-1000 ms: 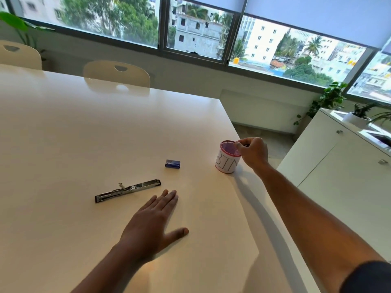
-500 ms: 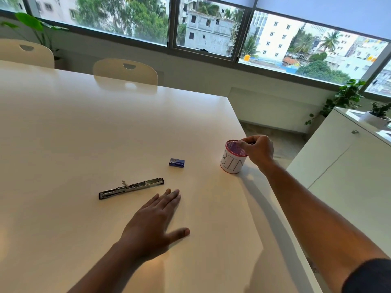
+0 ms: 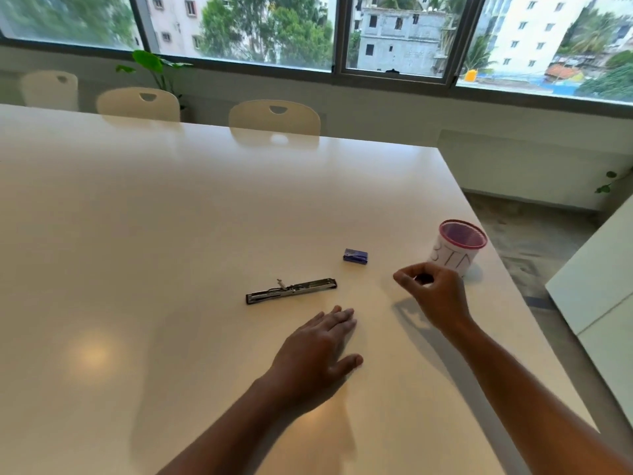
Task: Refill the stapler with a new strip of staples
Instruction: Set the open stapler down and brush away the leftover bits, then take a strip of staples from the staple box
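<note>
hovering my right hand [image 3: 432, 293], fingers curled on nothing i can make out, near the blue staple box [image 3: 355, 256] while my left hand [image 3: 320, 351] lies flat by the open stapler [image 3: 291, 290], i judge fetching a strip comes next.

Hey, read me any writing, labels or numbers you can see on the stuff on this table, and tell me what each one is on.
"BIN": hand-drawn on the white side of the red-rimmed cup, partly hidden behind the right hand.
Small blue box: any print is too small and blurred to read.
Opened metal stapler: no readable marking.
</note>
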`<state>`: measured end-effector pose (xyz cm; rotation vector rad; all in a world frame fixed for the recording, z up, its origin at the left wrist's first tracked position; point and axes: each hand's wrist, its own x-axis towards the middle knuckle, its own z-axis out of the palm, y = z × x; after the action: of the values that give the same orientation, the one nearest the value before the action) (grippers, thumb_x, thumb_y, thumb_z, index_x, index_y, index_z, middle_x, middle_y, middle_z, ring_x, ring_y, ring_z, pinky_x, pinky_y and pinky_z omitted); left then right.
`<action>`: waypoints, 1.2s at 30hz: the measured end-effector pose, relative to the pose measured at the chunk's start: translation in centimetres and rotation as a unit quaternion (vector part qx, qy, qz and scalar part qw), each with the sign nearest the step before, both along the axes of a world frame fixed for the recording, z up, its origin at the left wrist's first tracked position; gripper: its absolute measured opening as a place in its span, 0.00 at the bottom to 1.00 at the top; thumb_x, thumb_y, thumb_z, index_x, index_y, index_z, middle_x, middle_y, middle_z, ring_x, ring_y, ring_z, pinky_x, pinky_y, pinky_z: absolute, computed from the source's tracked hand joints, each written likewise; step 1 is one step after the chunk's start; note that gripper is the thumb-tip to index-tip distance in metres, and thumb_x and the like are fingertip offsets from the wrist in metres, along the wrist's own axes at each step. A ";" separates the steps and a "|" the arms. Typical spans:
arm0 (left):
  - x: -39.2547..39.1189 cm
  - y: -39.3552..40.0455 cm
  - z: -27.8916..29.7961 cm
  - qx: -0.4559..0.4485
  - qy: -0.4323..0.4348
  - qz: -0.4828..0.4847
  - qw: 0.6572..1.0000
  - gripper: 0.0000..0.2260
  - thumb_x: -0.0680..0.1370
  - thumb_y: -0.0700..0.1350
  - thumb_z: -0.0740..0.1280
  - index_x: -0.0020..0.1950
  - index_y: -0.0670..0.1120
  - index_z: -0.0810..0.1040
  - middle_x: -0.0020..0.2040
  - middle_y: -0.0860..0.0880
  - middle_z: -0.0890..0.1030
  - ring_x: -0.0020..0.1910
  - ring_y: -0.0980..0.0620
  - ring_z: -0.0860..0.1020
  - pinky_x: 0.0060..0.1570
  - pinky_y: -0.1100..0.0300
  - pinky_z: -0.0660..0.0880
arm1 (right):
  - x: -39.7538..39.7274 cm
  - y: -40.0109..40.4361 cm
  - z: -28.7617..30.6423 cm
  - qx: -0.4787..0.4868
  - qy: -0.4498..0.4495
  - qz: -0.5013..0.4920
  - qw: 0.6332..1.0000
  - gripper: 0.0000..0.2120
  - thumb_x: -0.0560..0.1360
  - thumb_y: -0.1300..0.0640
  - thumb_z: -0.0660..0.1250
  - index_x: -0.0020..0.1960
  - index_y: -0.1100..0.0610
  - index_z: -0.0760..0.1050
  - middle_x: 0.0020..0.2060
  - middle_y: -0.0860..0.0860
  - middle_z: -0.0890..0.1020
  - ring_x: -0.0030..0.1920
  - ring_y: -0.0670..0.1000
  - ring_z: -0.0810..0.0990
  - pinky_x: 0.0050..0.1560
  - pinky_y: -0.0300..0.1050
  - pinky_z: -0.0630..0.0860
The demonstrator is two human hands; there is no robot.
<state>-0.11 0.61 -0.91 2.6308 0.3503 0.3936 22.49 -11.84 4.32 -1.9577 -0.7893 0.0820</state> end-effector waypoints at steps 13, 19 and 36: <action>-5.5 6.9 1.2 -0.043 -0.209 0.299 0.930 0.08 0.71 0.33 0.78 0.46 0.43 0.85 0.42 0.47 0.85 0.41 0.45 0.82 0.45 0.46 0.81 | -5.3 6.5 -3.8 -0.103 -0.078 0.105 0.986 0.20 0.74 0.51 0.77 0.65 0.49 0.80 0.62 0.47 0.80 0.54 0.46 0.82 0.54 0.48 0.81; -5.1 9.2 0.2 -0.095 -0.162 0.341 0.921 0.21 0.71 0.39 0.81 0.62 0.41 0.81 0.54 0.43 0.81 0.52 0.42 0.81 0.57 0.46 0.79 | -6.1 9.1 -4.4 -0.127 -0.115 0.106 0.979 0.25 0.75 0.44 0.73 0.71 0.47 0.75 0.66 0.45 0.79 0.63 0.49 0.77 0.56 0.46 0.76; -5.1 6.0 0.9 -0.095 -0.134 0.265 0.950 0.08 0.74 0.43 0.78 0.49 0.55 0.87 0.46 0.60 0.82 0.49 0.55 0.79 0.46 0.56 0.78 | -6.6 2.4 -3.6 -0.102 -0.089 0.132 0.982 0.08 0.79 0.61 0.70 0.57 0.55 0.82 0.53 0.47 0.78 0.56 0.49 0.76 0.57 0.47 0.77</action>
<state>-5.23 6.65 0.04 2.2261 0.9543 0.8322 15.91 -9.46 0.73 -2.0617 -1.1984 0.1535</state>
